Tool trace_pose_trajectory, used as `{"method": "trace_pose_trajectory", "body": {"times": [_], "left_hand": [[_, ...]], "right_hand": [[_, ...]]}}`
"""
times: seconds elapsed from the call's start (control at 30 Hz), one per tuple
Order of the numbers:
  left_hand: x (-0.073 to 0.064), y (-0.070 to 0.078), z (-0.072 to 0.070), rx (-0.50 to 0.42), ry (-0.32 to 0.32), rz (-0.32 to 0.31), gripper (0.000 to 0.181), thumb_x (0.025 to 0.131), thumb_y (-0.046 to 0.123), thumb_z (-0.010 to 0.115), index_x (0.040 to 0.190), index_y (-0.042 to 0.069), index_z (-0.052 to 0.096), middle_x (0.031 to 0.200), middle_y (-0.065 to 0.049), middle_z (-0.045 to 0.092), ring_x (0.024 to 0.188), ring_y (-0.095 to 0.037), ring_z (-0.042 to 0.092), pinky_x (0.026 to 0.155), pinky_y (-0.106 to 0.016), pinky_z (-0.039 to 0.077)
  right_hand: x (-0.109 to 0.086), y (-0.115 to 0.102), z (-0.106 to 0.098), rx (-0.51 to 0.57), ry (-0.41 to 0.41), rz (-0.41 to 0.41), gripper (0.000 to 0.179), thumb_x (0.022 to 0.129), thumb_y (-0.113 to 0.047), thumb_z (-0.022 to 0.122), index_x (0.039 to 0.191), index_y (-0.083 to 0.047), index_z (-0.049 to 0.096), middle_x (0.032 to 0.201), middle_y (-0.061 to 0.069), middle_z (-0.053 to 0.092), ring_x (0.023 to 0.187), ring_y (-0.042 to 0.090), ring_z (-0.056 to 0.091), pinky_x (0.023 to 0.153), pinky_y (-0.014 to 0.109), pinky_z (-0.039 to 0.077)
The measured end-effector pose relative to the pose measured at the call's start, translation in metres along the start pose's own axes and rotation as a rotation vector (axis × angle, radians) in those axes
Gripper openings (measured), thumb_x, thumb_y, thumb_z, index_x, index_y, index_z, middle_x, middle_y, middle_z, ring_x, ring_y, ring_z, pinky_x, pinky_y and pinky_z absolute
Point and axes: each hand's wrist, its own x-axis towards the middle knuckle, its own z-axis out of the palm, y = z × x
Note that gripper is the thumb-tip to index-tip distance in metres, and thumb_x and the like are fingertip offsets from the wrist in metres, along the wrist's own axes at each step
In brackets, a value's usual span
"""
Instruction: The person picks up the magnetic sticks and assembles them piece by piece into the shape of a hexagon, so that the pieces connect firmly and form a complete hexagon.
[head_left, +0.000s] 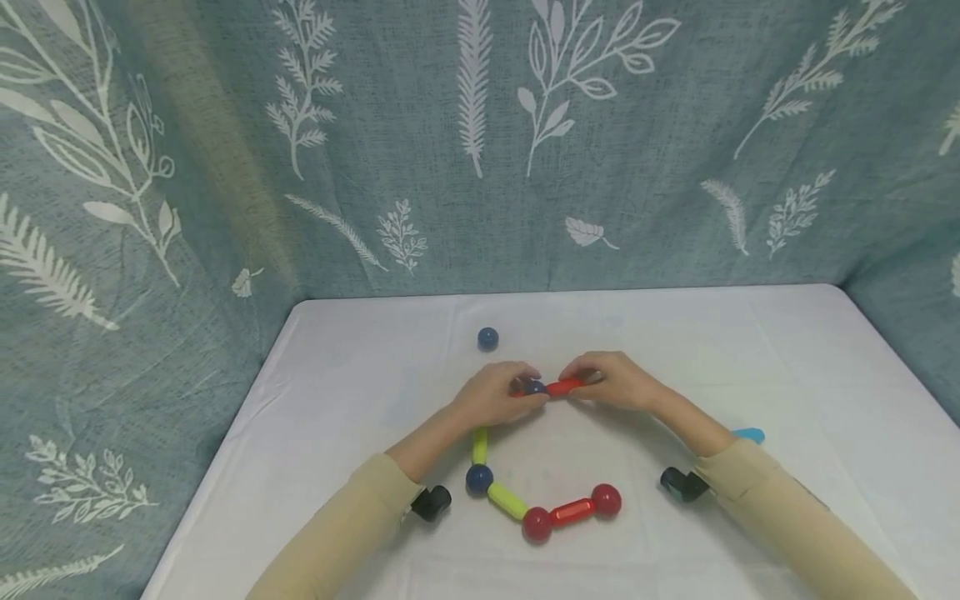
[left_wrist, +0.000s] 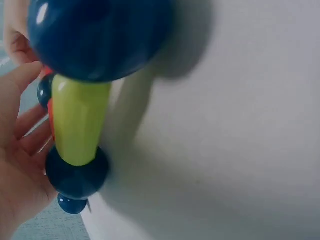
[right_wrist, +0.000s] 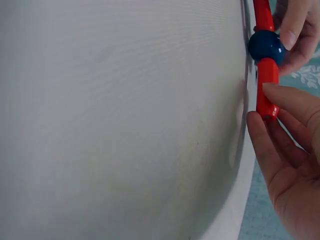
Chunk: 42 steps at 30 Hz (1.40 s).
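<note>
Between finger and thumb, my left hand (head_left: 491, 396) holds a dark blue ball (right_wrist: 266, 46). My right hand (head_left: 615, 382) pinches a red rod (right_wrist: 267, 82) whose far end meets that ball. Another red rod (right_wrist: 263, 15) joins the ball's opposite side. In the left wrist view, a yellow-green rod (left_wrist: 80, 120) links a near blue ball (left_wrist: 100, 40) to a farther blue ball (left_wrist: 77, 172). On the table the chain continues through a second yellow-green rod (head_left: 507, 502), a red ball (head_left: 537, 525), a red rod (head_left: 572, 512) and an end red ball (head_left: 606, 500).
A loose blue ball (head_left: 487, 338) lies behind the left hand. Partly covered by the right forearm is a light blue piece (head_left: 750, 434). A white cloth covers the table (head_left: 360, 350), and a patterned teal curtain (head_left: 420, 150) hangs behind it.
</note>
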Motion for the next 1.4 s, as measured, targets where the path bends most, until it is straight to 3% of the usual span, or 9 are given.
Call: {"method": "trace_pose_trajectory", "body": {"times": [0.2, 0.3, 0.43, 0.57, 0.73, 0.87, 1.03, 1.23, 1.4], "left_hand": [[0.003, 0.004, -0.003, 0.035, -0.015, -0.034, 0.037, 0.090, 0.036, 0.070, 0.118, 0.012, 0.068, 0.108, -0.001, 0.069, 0.100, -0.016, 0.063, 0.086, -0.032, 0.049], [0.003, 0.005, -0.004, 0.039, -0.002, -0.053, 0.030, 0.089, 0.037, 0.070, 0.108, 0.013, 0.072, 0.098, 0.001, 0.070, 0.089, -0.014, 0.063, 0.079, -0.030, 0.050], [0.000, 0.005, -0.005, 0.026, 0.034, -0.080, 0.024, 0.087, 0.037, 0.072, 0.096, 0.015, 0.075, 0.088, 0.004, 0.070, 0.076, -0.011, 0.059, 0.071, -0.028, 0.049], [-0.006, 0.002, -0.007, 0.022, 0.075, -0.100, 0.021, 0.087, 0.035, 0.073, 0.092, 0.015, 0.074, 0.087, 0.003, 0.070, 0.076, -0.011, 0.059, 0.073, -0.028, 0.049], [-0.011, -0.002, -0.007, 0.011, 0.116, -0.091, 0.019, 0.087, 0.033, 0.072, 0.088, 0.013, 0.073, 0.082, 0.004, 0.070, 0.073, -0.011, 0.059, 0.070, -0.028, 0.048], [-0.014, -0.004, -0.008, 0.006, 0.124, -0.103, 0.020, 0.087, 0.033, 0.072, 0.090, 0.013, 0.074, 0.085, 0.003, 0.071, 0.076, -0.013, 0.060, 0.072, -0.030, 0.049], [-0.015, -0.006, -0.009, 0.014, 0.127, -0.114, 0.020, 0.086, 0.032, 0.073, 0.094, 0.013, 0.075, 0.091, 0.001, 0.072, 0.088, -0.019, 0.064, 0.081, -0.036, 0.050], [-0.016, -0.010, -0.009, 0.015, 0.135, -0.095, 0.019, 0.086, 0.031, 0.073, 0.094, 0.013, 0.075, 0.090, 0.002, 0.073, 0.089, -0.020, 0.066, 0.082, -0.036, 0.050], [-0.016, -0.010, -0.009, 0.004, 0.132, -0.103, 0.019, 0.086, 0.031, 0.074, 0.094, 0.014, 0.075, 0.089, 0.002, 0.072, 0.087, -0.018, 0.065, 0.081, -0.035, 0.049]], "right_hand": [[0.009, -0.003, 0.003, 0.020, -0.005, -0.048, 0.028, 0.084, -0.003, 0.073, 0.112, -0.008, 0.070, 0.110, 0.005, 0.069, 0.108, 0.027, 0.062, 0.090, 0.043, 0.051], [0.014, -0.004, 0.006, 0.030, -0.006, -0.070, 0.027, 0.084, -0.003, 0.073, 0.111, -0.007, 0.070, 0.109, 0.006, 0.070, 0.107, 0.026, 0.063, 0.090, 0.043, 0.051], [0.021, -0.005, 0.009, 0.041, -0.040, -0.083, 0.026, 0.086, -0.007, 0.074, 0.111, -0.008, 0.070, 0.110, 0.004, 0.070, 0.108, 0.024, 0.062, 0.092, 0.040, 0.050], [0.032, -0.009, 0.010, 0.060, -0.080, -0.069, 0.023, 0.089, -0.012, 0.071, 0.112, -0.010, 0.071, 0.110, 0.000, 0.070, 0.110, 0.021, 0.061, 0.094, 0.040, 0.048], [0.052, -0.015, 0.010, 0.047, -0.052, -0.040, 0.023, 0.092, -0.014, 0.065, 0.114, -0.009, 0.069, 0.112, 0.002, 0.069, 0.111, 0.024, 0.060, 0.094, 0.043, 0.047], [0.071, -0.018, 0.012, 0.016, -0.029, -0.030, 0.029, 0.092, -0.012, 0.065, 0.121, -0.008, 0.065, 0.120, 0.007, 0.065, 0.113, 0.026, 0.059, 0.095, 0.043, 0.046], [0.094, -0.028, 0.014, -0.057, -0.033, -0.127, 0.040, 0.092, -0.008, 0.064, 0.131, -0.003, 0.057, 0.130, 0.016, 0.057, 0.117, 0.033, 0.055, 0.098, 0.043, 0.045], [0.115, -0.037, 0.020, -0.191, -0.151, -0.200, 0.047, 0.094, -0.005, 0.062, 0.139, -0.005, 0.051, 0.139, 0.018, 0.048, 0.130, 0.033, 0.043, 0.107, 0.045, 0.036], [0.122, -0.040, 0.022, -0.288, -0.173, -0.178, 0.039, 0.092, -0.004, 0.060, 0.131, -0.005, 0.058, 0.133, 0.014, 0.055, 0.129, 0.030, 0.046, 0.109, 0.042, 0.033]]}}
